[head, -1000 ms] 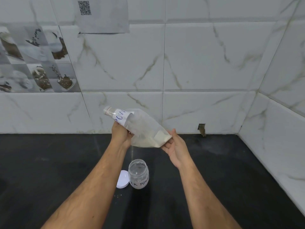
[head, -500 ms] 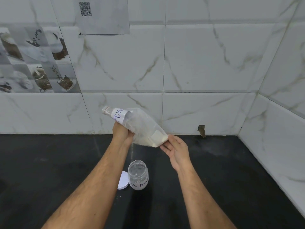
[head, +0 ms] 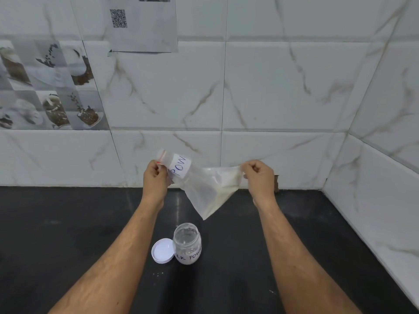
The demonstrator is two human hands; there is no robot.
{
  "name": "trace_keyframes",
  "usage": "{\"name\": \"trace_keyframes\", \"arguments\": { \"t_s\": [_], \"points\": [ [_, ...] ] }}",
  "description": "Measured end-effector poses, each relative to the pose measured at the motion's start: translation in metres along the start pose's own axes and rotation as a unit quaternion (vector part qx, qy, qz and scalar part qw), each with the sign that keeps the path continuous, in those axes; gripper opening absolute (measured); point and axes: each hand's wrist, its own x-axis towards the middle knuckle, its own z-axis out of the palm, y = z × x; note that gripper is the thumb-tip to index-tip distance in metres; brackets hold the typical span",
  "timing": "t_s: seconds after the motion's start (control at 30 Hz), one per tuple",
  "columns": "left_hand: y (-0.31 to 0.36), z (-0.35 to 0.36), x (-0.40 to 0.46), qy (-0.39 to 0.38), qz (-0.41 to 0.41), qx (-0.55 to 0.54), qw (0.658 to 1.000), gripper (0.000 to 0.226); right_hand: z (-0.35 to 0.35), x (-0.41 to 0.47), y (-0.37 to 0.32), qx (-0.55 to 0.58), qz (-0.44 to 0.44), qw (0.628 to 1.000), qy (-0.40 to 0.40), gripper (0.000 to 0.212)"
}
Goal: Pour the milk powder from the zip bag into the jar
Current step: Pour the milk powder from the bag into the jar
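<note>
A clear zip bag (head: 199, 184) with a white handwritten label hangs stretched in the air between both hands. My left hand (head: 156, 180) pinches its zip end, which has a red strip. My right hand (head: 258, 177) grips the opposite corner. White milk powder lies along the bag's lower right side and in its hanging corner, which points down just above the jar. The small clear jar (head: 187, 245), labelled in handwriting, stands open on the black counter (head: 68, 234) below the bag. Its white lid (head: 162, 250) lies upturned, touching the jar's left side.
White marble-look tiles cover the back wall and the right side wall (head: 385, 200), forming a corner. A paper with a QR code (head: 140, 23) is taped up high. A few powder specks (head: 158, 274) dot the counter in front of the lid.
My right hand went from cupping the bag's bottom with open fingers to pinching a corner and pulling it out to the right. The bag spread out and its lower corner now hangs down.
</note>
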Motion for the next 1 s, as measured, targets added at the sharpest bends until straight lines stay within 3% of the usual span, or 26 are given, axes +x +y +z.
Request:
{"name": "trace_keyframes", "arguments": {
  "t_s": [0.2,0.37,0.47,0.63,0.73,0.83,1.0],
  "points": [
    [-0.002,-0.004,0.000,0.015,-0.022,-0.028,0.999,0.023,0.000,0.005,-0.010,0.016,-0.003,1.000,-0.003,0.019],
    [0.004,-0.003,-0.006,-0.003,-0.028,-0.034,0.999,0.037,0.000,0.003,-0.004,0.025,0.023,0.999,0.007,0.018],
    [0.006,-0.001,-0.009,-0.018,-0.029,-0.029,0.999,0.043,0.002,0.001,-0.002,-0.017,0.026,0.999,-0.027,0.016],
    [0.017,0.005,-0.015,-0.059,-0.012,-0.019,0.998,0.036,0.001,0.003,0.009,-0.027,0.038,0.999,0.015,0.016],
    [0.026,0.012,-0.017,-0.061,0.002,-0.013,0.998,0.020,0.000,0.004,0.009,0.022,0.079,0.995,0.061,0.009],
    [0.034,0.021,-0.021,-0.062,0.019,0.020,0.998,0.011,-0.004,0.010,0.020,0.068,0.144,0.985,0.060,0.018],
    [0.058,0.044,-0.034,-0.004,0.136,0.182,0.974,0.035,-0.006,-0.008,0.046,0.256,0.259,0.931,0.006,0.038]
  ]
}}
